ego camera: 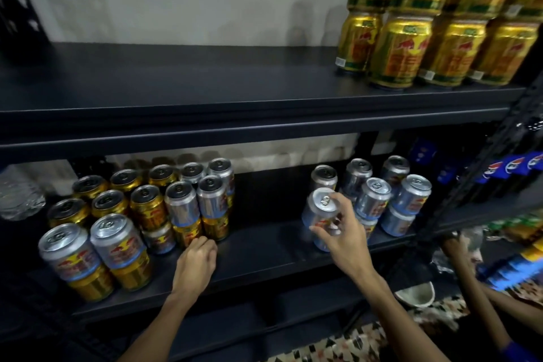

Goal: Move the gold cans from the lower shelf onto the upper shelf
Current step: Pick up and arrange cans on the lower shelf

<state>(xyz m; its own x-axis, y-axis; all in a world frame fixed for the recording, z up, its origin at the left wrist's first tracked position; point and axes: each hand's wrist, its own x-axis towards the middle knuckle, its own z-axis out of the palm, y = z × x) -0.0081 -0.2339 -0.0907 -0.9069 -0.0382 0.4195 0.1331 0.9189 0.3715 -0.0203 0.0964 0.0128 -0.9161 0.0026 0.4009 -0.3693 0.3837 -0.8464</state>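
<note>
Gold cans (396, 50) stand stacked two high at the right end of the upper shelf (205, 91). On the lower shelf (264, 250) at the left, more gold cans (148, 211) are mixed with silver cans (182, 203), some silver ones sitting on gold ones. My left hand (195, 258) rests on the lower shelf with curled fingers against the foot of a gold can (186, 233) and holds nothing that I can see. My right hand (343, 232) grips a silver can (318, 211) that tops a short stack at the front of the silver group (382, 200).
A clear water bottle (17, 194) stands at the far left of the lower shelf. Blue-labelled cola bottles (511, 167) fill the neighbouring rack on the right. Another person's hand (454, 244) and arm reach in at the lower right, near a white bowl (417, 294).
</note>
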